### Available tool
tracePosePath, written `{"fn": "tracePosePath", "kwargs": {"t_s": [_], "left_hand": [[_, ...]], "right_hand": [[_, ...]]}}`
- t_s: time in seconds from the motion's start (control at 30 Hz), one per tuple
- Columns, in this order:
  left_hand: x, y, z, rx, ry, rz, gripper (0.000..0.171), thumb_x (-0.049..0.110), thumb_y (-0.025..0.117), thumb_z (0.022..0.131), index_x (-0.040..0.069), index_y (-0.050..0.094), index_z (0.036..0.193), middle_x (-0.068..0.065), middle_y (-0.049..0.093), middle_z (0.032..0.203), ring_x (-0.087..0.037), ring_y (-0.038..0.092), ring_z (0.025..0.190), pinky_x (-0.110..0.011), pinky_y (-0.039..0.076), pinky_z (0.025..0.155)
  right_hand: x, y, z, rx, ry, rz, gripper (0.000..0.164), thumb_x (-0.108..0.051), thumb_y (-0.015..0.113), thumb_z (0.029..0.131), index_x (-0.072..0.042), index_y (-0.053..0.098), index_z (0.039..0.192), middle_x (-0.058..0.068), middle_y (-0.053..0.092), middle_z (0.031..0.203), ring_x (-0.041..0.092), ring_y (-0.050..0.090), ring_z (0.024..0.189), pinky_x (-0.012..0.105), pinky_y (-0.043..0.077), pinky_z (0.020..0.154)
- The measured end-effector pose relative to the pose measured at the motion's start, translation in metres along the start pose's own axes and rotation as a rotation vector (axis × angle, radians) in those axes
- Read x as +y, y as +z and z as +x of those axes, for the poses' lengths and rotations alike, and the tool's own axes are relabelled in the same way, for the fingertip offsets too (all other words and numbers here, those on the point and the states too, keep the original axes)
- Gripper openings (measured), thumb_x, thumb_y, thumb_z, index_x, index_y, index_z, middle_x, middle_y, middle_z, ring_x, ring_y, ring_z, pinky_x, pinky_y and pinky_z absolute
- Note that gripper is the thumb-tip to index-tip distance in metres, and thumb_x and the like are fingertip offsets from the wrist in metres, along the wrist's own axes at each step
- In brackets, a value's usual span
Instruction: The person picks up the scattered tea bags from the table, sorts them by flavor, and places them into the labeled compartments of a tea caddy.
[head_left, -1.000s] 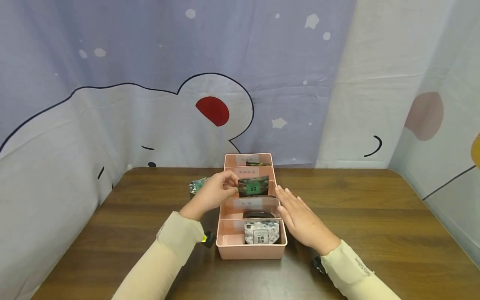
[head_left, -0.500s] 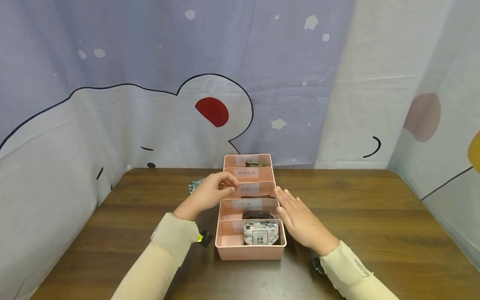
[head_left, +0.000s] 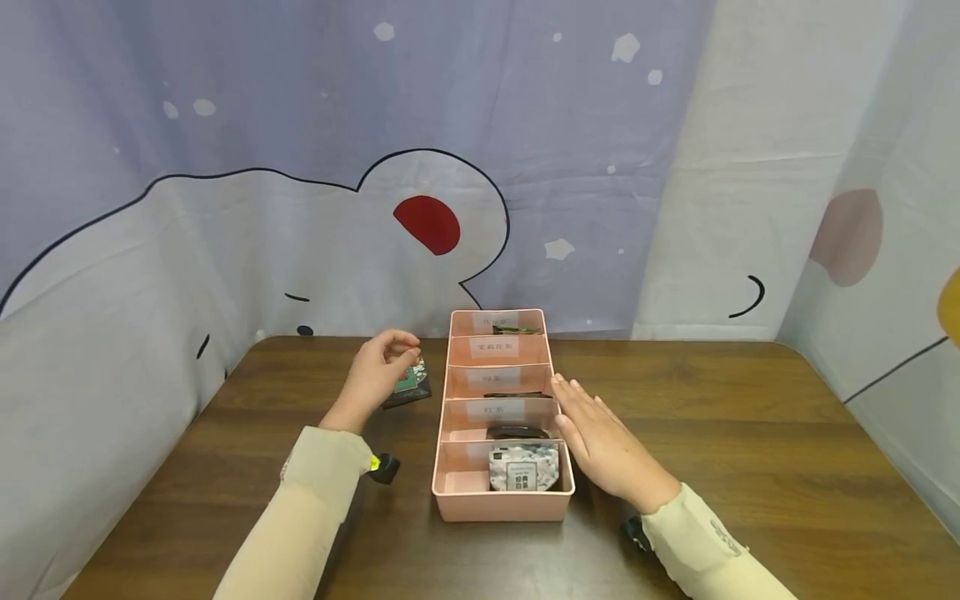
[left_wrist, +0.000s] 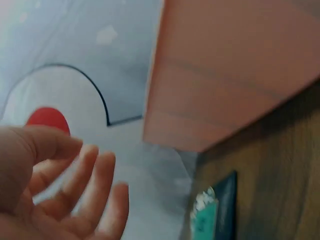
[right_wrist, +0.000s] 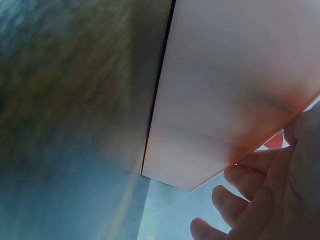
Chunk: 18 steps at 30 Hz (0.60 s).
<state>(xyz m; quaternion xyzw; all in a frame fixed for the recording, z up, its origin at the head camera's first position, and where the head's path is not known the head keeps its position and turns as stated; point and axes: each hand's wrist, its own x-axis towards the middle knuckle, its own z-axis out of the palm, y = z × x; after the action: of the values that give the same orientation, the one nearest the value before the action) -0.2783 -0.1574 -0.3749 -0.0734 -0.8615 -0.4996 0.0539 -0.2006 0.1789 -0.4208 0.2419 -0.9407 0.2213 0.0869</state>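
Observation:
A long pink divided box stands on the table with its labelled compartments running away from me. To its left, my left hand hovers with loosely bent fingers and holds nothing. Just beyond and partly under that hand lies a green and black tea packet; in the left wrist view the packet is apart from the fingers. My right hand rests with straight fingers against the box's right rim. A white patterned tea packet stands in the nearest compartment.
Dark packets stand in other compartments: a black packet in the second from the front, a thin dark edge in the third, a green packet in the farthest. The wooden table ends at a printed curtain.
The green packet that stood by my left hand is down inside the box. My left hand has let go and moved left over the packet on the table. The right hand stays put.

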Motion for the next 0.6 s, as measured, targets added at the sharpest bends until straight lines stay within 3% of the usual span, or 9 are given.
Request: {"fn": "tracePosePath", "kwargs": {"t_s": [0.17,0.3,0.43,0.6], "left_hand": [[-0.015,-0.004,0.004,0.111,-0.151,0.012,0.024,0.011,0.055,0.102,-0.002,0.062,0.121,-0.022,0.071,0.113,-0.04,0.068,0.1,-0.022,0.05,0.067],[-0.022,-0.006,0.006,0.158,-0.23,0.049,0.03,0.012,0.054,0.099,-0.004,0.061,0.123,-0.025,0.07,0.118,-0.039,0.069,0.1,-0.029,0.055,0.072],[-0.028,-0.008,0.008,0.166,-0.301,0.088,0.034,0.015,0.055,0.098,-0.005,0.06,0.125,-0.028,0.065,0.126,-0.039,0.064,0.109,-0.045,0.054,0.088],[-0.036,-0.006,0.012,0.117,-0.36,0.198,0.041,0.018,0.055,0.1,-0.009,0.054,0.131,-0.031,0.059,0.132,-0.043,0.057,0.119,-0.052,0.049,0.098]], "right_hand": [[0.0,0.0,0.0,-0.002,0.001,0.001,0.055,-0.032,0.032,0.112,-0.002,0.029,0.159,0.011,0.028,0.164,0.031,0.023,0.152,0.055,0.022,0.121],[0.0,0.0,0.0,0.004,-0.002,0.002,0.055,-0.031,0.033,0.112,-0.002,0.03,0.159,0.012,0.029,0.164,0.032,0.024,0.152,0.056,0.023,0.121],[0.001,0.0,0.0,0.004,-0.003,0.001,0.055,-0.031,0.032,0.112,-0.003,0.03,0.159,0.011,0.029,0.164,0.032,0.024,0.152,0.056,0.023,0.121],[0.001,0.001,0.0,0.003,-0.005,0.003,0.055,-0.032,0.032,0.112,-0.004,0.03,0.159,0.009,0.027,0.165,0.032,0.024,0.152,0.056,0.022,0.121]]}}
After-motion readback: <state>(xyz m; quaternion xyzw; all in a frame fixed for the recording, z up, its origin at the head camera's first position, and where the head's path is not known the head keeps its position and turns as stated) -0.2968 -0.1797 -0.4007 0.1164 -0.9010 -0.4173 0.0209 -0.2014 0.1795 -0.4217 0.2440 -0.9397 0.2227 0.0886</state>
